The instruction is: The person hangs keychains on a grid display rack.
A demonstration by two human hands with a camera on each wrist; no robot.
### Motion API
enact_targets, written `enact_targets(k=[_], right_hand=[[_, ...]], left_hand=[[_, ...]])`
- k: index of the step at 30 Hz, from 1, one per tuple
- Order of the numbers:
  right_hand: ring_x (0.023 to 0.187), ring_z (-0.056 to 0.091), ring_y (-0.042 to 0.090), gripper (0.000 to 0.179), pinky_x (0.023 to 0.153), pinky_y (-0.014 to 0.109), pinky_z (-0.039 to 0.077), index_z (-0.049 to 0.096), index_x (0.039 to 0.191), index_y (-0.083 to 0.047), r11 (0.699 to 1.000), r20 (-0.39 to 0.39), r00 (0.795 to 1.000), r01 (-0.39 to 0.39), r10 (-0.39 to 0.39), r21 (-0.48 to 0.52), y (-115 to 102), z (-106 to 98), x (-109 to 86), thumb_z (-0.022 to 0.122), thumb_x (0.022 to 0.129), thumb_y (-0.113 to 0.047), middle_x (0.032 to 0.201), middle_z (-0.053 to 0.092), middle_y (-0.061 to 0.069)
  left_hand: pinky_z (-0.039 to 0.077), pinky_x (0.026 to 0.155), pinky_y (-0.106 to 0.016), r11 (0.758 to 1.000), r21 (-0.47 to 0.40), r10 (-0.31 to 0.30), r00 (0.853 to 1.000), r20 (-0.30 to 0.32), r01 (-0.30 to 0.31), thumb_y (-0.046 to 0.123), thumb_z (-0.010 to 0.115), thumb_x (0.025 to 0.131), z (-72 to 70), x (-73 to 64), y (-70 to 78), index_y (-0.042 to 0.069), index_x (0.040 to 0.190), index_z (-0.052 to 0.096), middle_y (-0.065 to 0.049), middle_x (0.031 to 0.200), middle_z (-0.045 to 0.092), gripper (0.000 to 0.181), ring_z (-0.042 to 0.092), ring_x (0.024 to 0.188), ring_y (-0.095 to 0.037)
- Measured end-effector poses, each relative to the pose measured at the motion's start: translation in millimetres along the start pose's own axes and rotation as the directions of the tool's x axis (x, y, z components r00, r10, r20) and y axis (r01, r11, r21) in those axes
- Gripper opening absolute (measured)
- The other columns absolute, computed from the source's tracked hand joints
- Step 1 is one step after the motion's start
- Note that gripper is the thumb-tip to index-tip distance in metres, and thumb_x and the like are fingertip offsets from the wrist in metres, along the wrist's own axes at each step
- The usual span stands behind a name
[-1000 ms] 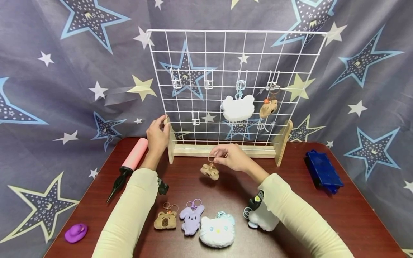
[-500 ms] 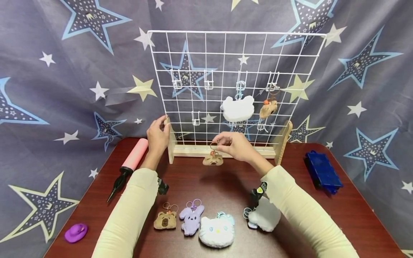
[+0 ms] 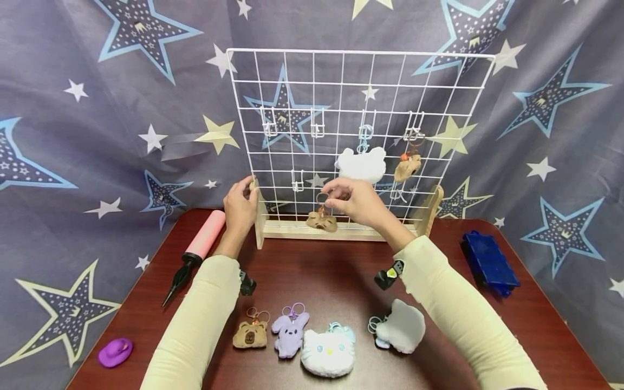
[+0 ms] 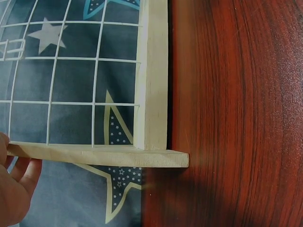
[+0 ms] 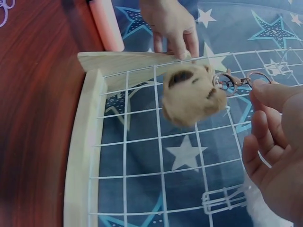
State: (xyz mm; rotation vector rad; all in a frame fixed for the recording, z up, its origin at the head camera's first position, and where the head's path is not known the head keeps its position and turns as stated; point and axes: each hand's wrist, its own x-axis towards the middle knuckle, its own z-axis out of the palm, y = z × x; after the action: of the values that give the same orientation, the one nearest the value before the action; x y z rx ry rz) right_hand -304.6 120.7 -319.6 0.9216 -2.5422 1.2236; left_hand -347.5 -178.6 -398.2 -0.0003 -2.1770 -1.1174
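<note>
My right hand (image 3: 358, 201) pinches the metal ring of a brown plush bear keychain (image 3: 322, 221), which dangles in front of the lower part of a white wire grid rack (image 3: 341, 52). In the right wrist view the plush (image 5: 191, 94) hangs from its ring, held between thumb and fingers. My left hand (image 3: 241, 206) grips the top of the rack's left wooden foot (image 4: 109, 156). A white plush keychain (image 3: 362, 164) and another brown plush keychain (image 3: 407, 167) hang from hooks on the grid. Other hooks, such as the lower left hook (image 3: 297, 181), hold nothing.
On the table (image 3: 312, 276) lie a brown bear keychain (image 3: 249, 335), a purple plush keychain (image 3: 290, 335), a white cat plush (image 3: 329, 351) and a white-grey plush (image 3: 402, 327). A pink pump (image 3: 207, 233) and purple hat (image 3: 115, 352) lie left, a blue case (image 3: 489, 262) right.
My right hand has lifted the brown bear keychain from low over the table up to the front of the grid's lower part. The left hand has stayed on the rack's wooden foot.
</note>
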Motion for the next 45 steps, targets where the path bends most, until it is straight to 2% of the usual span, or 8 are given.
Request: enact_targets(k=[11,22,27,33,37,45], right_hand=[[0.073,0.066,0.013,0.021,0.067,0.025,0.051,0.075,0.111,-0.011,1.000,-0.078,0.997,-0.005,0.003,-0.017,-18,-10,16.7,0.077,0.090,-0.011,0.085,0.076,0.005],[0.071,0.064,0.011,0.022,0.061,0.023,0.046,0.074,0.111,-0.012,1.000,-0.160,0.987,-0.024,0.023,-0.003,-33,-22,37.4,0.077,0.090,-0.012,0.090,0.077,0.007],[0.070,0.066,0.012,0.023,0.059,0.021,0.046,0.074,0.112,-0.011,0.999,-0.208,0.977,-0.037,0.040,0.017,-39,-26,48.8,0.077,0.090,-0.012,0.091,0.078,0.009],[0.073,0.068,0.007,0.025,0.066,0.019,0.049,0.073,0.114,-0.012,0.997,-0.269,0.960,-0.074,0.077,0.021,-46,-31,60.6,0.078,0.089,-0.015,0.092,0.079,0.008],[0.077,0.070,0.010,0.026,0.067,0.020,0.050,0.073,0.115,-0.013,0.996,-0.296,0.950,-0.092,0.094,0.021,-49,-34,65.2,0.078,0.090,-0.017,0.095,0.080,0.008],[0.077,0.071,0.009,0.024,0.068,0.021,0.052,0.073,0.113,-0.013,0.996,-0.317,0.945,-0.065,0.083,0.067,-50,-33,68.1,0.077,0.090,-0.014,0.094,0.079,0.010]], left_hand=[[0.054,0.097,-0.044,1.000,0.001,0.009,1.000,0.000,-0.009,0.010,0.068,0.095,1.0,0.6,0.5,0.007,0.128,0.070,-0.021,0.114,0.071,0.034,0.073,0.103,-0.034],[0.055,0.096,-0.044,1.000,0.002,0.008,1.000,0.004,-0.008,0.011,0.068,0.095,0.3,1.3,1.0,0.006,0.129,0.070,-0.021,0.114,0.071,0.034,0.073,0.103,-0.034],[0.055,0.095,-0.045,1.000,-0.004,0.001,1.000,0.002,-0.001,0.011,0.069,0.095,-0.8,0.0,0.8,0.007,0.128,0.070,-0.021,0.113,0.072,0.034,0.072,0.103,-0.034],[0.055,0.095,-0.045,1.000,-0.008,0.000,1.000,0.000,0.000,0.011,0.069,0.095,-1.2,-1.0,0.1,0.007,0.128,0.070,-0.021,0.113,0.072,0.033,0.072,0.102,-0.035],[0.055,0.095,-0.045,1.000,-0.015,0.006,1.000,0.002,-0.006,0.010,0.069,0.095,-0.7,-0.6,0.3,0.006,0.128,0.070,-0.021,0.114,0.072,0.033,0.072,0.103,-0.034],[0.055,0.096,-0.045,1.000,-0.008,0.008,1.000,-0.004,-0.008,0.010,0.068,0.095,-0.6,-0.3,-0.9,0.007,0.128,0.070,-0.021,0.113,0.072,0.034,0.073,0.103,-0.034]])
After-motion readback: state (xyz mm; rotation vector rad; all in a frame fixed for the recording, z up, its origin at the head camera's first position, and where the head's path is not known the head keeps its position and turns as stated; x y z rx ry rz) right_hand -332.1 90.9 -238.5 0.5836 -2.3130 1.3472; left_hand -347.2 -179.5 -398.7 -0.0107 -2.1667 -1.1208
